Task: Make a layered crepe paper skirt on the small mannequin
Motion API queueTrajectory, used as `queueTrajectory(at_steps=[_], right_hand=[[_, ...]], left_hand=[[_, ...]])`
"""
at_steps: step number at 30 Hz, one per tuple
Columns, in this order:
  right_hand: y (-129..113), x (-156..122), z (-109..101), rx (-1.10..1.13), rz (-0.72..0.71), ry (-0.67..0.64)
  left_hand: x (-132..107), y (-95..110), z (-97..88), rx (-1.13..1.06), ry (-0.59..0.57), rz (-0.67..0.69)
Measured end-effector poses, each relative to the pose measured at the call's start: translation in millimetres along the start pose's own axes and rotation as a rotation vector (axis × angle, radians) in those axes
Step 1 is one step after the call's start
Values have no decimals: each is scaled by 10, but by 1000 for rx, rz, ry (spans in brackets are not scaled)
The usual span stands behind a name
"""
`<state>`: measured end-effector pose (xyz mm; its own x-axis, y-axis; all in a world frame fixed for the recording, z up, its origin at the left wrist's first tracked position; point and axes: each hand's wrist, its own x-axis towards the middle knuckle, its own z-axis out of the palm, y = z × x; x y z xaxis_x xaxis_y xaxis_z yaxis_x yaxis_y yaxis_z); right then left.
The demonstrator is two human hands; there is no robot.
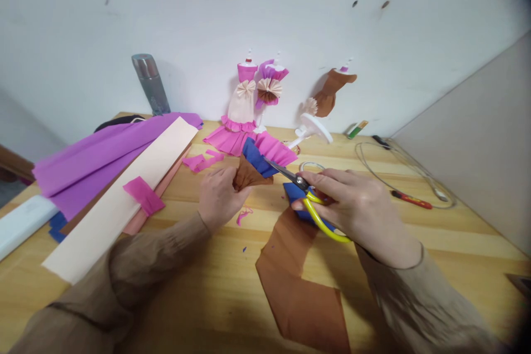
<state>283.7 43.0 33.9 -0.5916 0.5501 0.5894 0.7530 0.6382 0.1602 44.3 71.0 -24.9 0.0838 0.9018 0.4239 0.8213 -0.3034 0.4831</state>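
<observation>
My left hand point(222, 196) is closed around a gathered bunch of brown crepe paper point(249, 173). Blue crepe paper point(256, 157) fans out from the top of that bunch. In my right hand point(357, 204) is a pair of scissors point(315, 204) with yellow handles and dark blades. Their tip points left and reaches the edge of the blue paper; whether it is cutting I cannot tell. Below my right hand lies a folded blue piece point(293, 192), partly hidden by the scissors. A large bent sheet of brown crepe paper point(298, 287) lies on the wooden table nearer to me.
Paper-dressed miniature mannequins point(243, 99) stand along the wall, with a tilted brown one point(334, 91) farther right. Stacked purple paper point(112, 160) and a cream strip point(120, 199) lie left. A flask point(151, 83) stands behind; a cable point(373, 177) loops at right.
</observation>
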Motion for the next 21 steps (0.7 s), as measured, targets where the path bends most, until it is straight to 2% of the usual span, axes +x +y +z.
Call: queueTrajectory(at_steps=[6,9,13,18,21], right_hand=[[-10,-3,15,-72,-19,46],[-8,13,6,-8,25,102],[8,31,-53,131,95,175],[22,23,-41,253,-60,70],[2,17,20,272,-25,38]], left_hand=[[18,-39,1,46,42,15],[35,-41,-18,31,34,-9],[55,-20,-51,-91,-18,-96],[81,-4,-85,-323,-102,-244],[79,6,-99,-503,-197,-335]])
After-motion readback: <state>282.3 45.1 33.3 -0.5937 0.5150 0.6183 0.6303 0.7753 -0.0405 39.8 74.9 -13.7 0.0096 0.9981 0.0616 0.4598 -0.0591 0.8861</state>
